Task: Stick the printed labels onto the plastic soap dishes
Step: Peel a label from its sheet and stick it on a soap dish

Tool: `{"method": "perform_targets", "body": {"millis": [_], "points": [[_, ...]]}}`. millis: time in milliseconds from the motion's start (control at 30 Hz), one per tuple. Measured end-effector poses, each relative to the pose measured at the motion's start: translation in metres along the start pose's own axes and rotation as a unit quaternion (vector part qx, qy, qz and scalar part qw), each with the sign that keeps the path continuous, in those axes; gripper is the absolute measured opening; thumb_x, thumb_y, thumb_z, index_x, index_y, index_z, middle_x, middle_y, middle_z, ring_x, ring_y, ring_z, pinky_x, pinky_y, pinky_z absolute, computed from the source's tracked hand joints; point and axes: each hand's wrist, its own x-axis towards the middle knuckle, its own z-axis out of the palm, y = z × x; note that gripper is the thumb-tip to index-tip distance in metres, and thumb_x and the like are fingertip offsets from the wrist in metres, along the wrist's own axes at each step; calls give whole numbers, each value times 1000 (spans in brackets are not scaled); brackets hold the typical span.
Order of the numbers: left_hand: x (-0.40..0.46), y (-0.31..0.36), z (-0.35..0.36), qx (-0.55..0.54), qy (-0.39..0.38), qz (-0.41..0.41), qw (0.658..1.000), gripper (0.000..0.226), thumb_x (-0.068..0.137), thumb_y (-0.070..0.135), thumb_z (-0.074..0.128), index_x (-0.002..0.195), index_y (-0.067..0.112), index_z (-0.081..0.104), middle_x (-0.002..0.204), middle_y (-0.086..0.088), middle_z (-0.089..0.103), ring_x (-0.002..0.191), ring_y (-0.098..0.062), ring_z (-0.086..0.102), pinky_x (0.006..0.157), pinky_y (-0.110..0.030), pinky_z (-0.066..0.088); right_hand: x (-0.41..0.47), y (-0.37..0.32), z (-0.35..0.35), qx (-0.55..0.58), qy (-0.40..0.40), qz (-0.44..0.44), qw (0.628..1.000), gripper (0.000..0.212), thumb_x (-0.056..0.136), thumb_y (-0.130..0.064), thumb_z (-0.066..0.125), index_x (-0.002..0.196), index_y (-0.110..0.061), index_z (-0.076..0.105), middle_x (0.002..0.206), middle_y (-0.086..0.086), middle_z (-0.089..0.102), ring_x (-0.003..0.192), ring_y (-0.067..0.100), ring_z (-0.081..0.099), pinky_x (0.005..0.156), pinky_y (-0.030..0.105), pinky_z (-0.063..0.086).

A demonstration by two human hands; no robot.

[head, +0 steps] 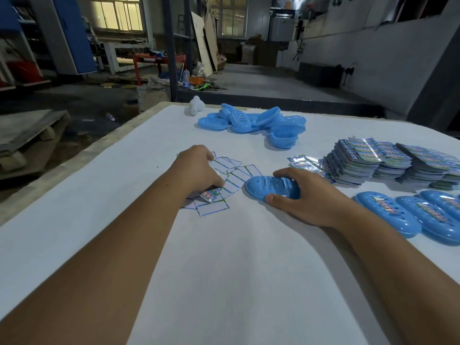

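A white tabletop (224, 270) is seen from above, with both bare forearms reaching over it. Near the centre, a blue soap dish (271, 186) lying upside down is gripped by the right hand (306, 197), the thumb curled against its near edge and the fingers wrapped over its far side. No label is seen on this dish.

At nine o'clock from it, just beside it, a loose scatter of white backing papers (231, 175) with blue-green borders is spread on the tabletop. The left hand (196, 170) is laid over this scatter with its fingers bent down, and a printed label (210, 195) with red and blue print is pinched at its fingertips, at the near edge of the papers.

At twelve o'clock, well apart from the held dish, a heap of unlabelled blue dishes (258, 120) is piled, with a small white object (196, 105) just beside it at ten o'clock. At two o'clock, tall stacks of shiny printed labels (378, 160) are placed, with a few loose ones spilled towards the right hand. At four o'clock, near the right edge, a row of labelled dishes (403, 215) is laid side by side, each one touching the next.
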Motion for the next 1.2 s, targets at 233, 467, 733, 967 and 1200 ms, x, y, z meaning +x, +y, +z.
{"method": "perform_targets", "body": {"millis": [233,467,733,967,1200], "points": [[0,17,-2,-240,27,50,969,24,82,29,80,94,30,59,94,5,72,75,-10,71,61,-26,56,3,-8,0,147,133,1,980,52,81,-63,69,125,-36,65,121,-21,63,114,4,57,95,29,46],[-25,42,18,-371,-67,113,919,20,81,22,82,92,20,66,83,4,78,79,-13,75,71,-31,61,2,-36,3,461,84,-30,883,20,89,-17,76,108,-22,73,86,1,80,81,14,77,69,24,57],[-25,39,18,-314,-48,115,941,22,84,20,73,103,28,64,72,9,76,70,-1,71,63,-22,47,3,-32,-4,473,115,14,874,17,94,-10,69,100,-26,70,85,-3,80,79,13,77,66,25,61],[-22,39,18,-286,-54,117,950,26,82,21,74,100,33,60,74,13,75,70,5,68,67,-27,49,3,-33,-3,492,107,21,863,16,94,-11,70,101,-25,69,84,-6,79,77,10,77,59,19,57],[-23,40,18,-281,-45,118,951,27,84,22,74,104,32,59,74,13,75,73,-2,70,67,-25,50,4,-33,-3,497,108,25,861,16,93,-12,71,101,-26,69,84,-6,79,78,9,77,59,18,57]]}}
